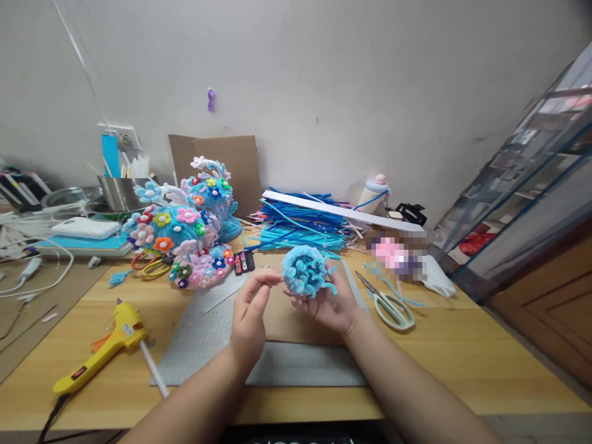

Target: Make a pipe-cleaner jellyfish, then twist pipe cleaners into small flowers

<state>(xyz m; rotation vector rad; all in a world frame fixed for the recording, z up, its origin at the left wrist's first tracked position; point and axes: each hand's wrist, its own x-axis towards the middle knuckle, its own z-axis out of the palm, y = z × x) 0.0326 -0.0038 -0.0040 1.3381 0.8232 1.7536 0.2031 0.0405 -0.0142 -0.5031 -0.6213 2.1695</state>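
A round light-blue pipe-cleaner piece (304,271), with curled strands over a darker blue middle, rests in my right hand (340,302). The fingers of that hand are wrapped under and around its right side. My left hand (253,305) is just to its left, fingers stretched out and thumb apart, with nothing in it. Its fingertips come close to the piece's edge; I cannot tell whether they touch. Below both hands lie a brown cardboard sheet (296,330) and a grey cutting mat (305,364).
A yellow glue gun (108,345) with a glue stick lies left. Decorated pipe-cleaner flower pieces (185,228) stand behind it. Bundled blue pipe cleaners (300,225) lie at the back. Scissors (391,308) are right of my hands, near a white bottle (372,194) and a blurred pink item (393,254).
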